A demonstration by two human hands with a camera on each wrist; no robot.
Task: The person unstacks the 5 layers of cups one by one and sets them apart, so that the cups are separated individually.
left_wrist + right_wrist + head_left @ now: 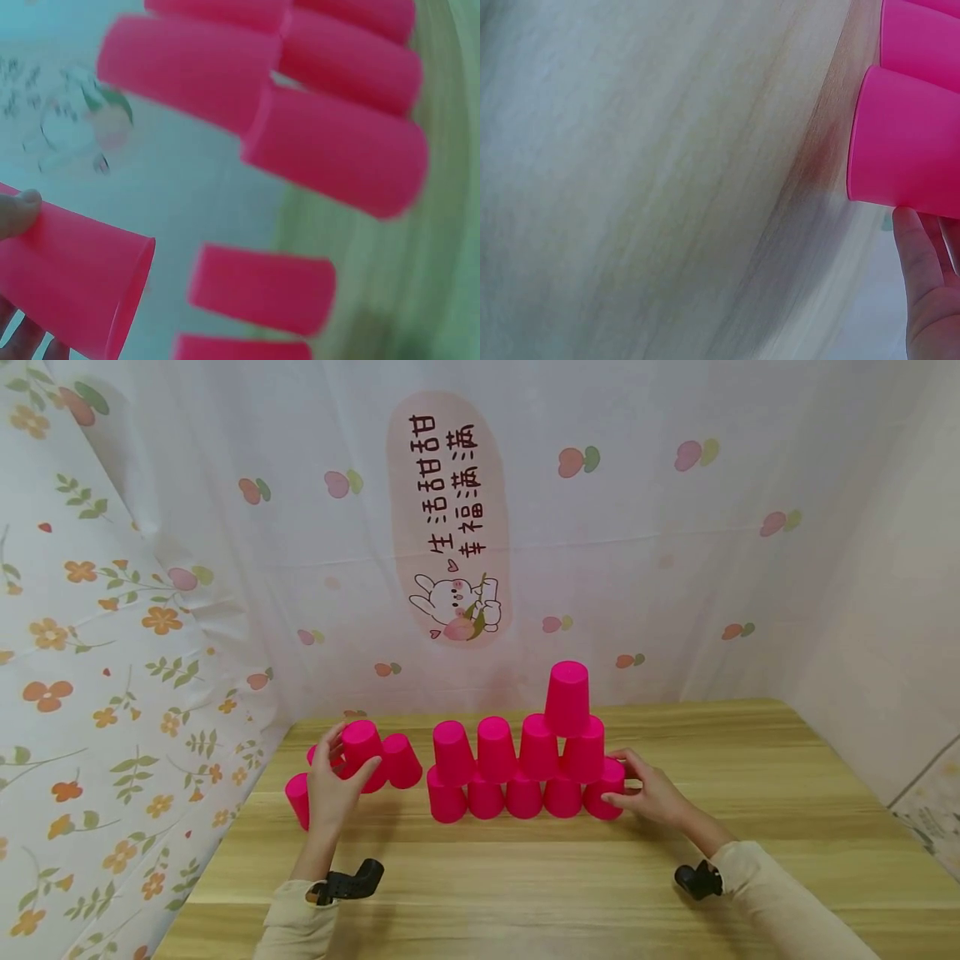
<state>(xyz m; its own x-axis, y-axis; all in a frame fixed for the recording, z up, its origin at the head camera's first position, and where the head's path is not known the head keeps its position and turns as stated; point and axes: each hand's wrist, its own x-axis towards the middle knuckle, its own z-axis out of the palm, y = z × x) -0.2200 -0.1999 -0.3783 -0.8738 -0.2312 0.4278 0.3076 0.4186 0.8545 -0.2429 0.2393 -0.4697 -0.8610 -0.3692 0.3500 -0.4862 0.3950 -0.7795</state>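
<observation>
Upside-down pink cups stand in a stacked wall: a bottom row (485, 799) of several, a second row (496, 752) of several, and one top cup (567, 697) at the right. My left hand (333, 785) grips another pink cup (363, 745), mouth down, left of the wall; in the left wrist view this cup (71, 277) is raised with its rim free. My right hand (651, 792) holds the rightmost bottom cup (606, 797), thumb in front and fingers behind. In the right wrist view a fingertip meets that cup's side (907, 142).
Loose pink cups stand around the left hand: one on its right (403, 762), one at the near left (297, 799), and one partly hidden behind the hand (314, 752). The wooden table (525, 885) ends at a printed curtain (315, 568) at the back.
</observation>
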